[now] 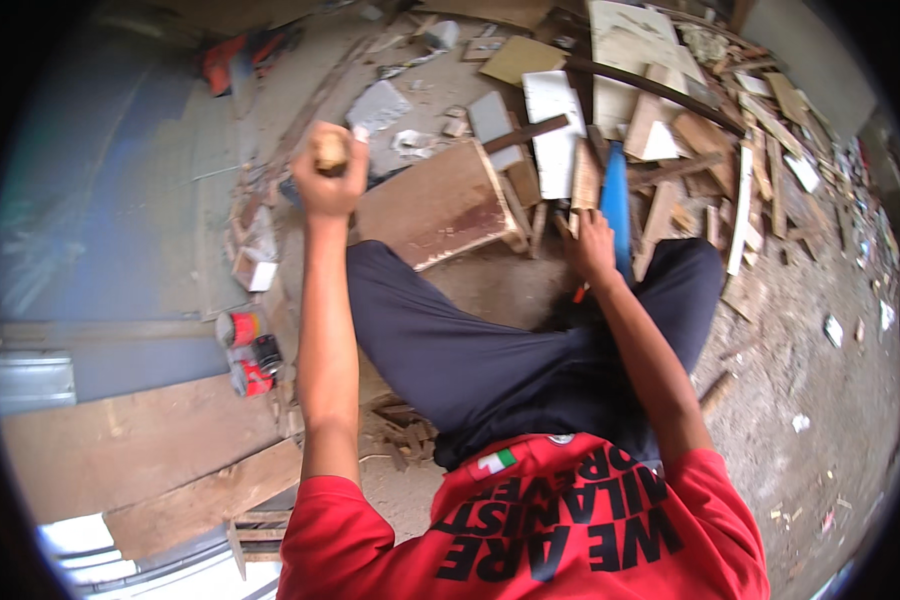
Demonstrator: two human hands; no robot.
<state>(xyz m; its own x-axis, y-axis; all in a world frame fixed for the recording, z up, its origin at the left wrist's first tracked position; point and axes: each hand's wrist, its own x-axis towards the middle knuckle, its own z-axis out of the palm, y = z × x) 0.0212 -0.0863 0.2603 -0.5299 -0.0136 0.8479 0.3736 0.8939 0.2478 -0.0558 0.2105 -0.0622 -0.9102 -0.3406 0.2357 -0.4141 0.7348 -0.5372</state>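
Observation:
My left hand [328, 190] is raised at the left, fingers closed around a tool or stick with a pale wooden end [330, 153]; the rest is hidden behind the fist. Lower and to the right, between my knees, my right hand [596, 248] grips the near end of a narrow wooden strip [585, 180]. A long blue, blade-like piece [615, 205] lies just right of that hand, with a small orange part near its lower end. Left of the strip, a wide brown wooden board [435, 205] rests tilted in front of my knee.
Wood offcuts, a white panel [555, 130] and a dark curved strip [660, 85] are heaped ahead and to the right. Red-and-black objects [250, 352] lie left of my leg. Plywood boards [140, 440] lie farther left, with a red-orange item [232, 65] at the far left.

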